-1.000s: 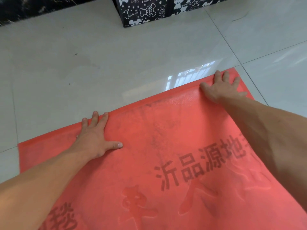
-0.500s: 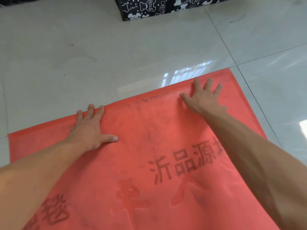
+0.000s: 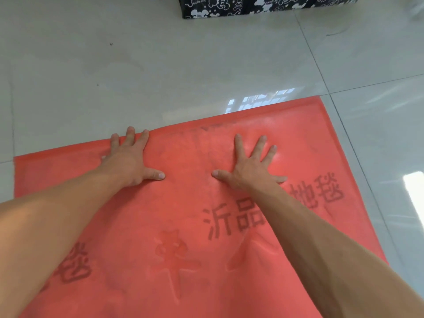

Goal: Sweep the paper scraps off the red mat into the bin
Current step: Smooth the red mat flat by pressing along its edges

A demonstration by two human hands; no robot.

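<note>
The red mat (image 3: 183,203) lies flat on the tiled floor and fills the lower part of the view, with dark printed characters across it. My left hand (image 3: 129,160) presses flat on the mat at its far edge, fingers straight and reaching the edge. My right hand (image 3: 249,166) lies flat on the mat a little inside the far edge, fingers spread wide. Neither hand holds anything. No paper scraps and no bin show in this view.
Pale glossy floor tiles (image 3: 160,72) stretch beyond the mat. A black box with white cartoon prints (image 3: 259,6) stands on the floor at the top edge. Bright window glare reflects just past the mat's far edge.
My right hand has slid left and toward me from the mat's far right corner to near its middle. The left hand has stayed at the far edge.
</note>
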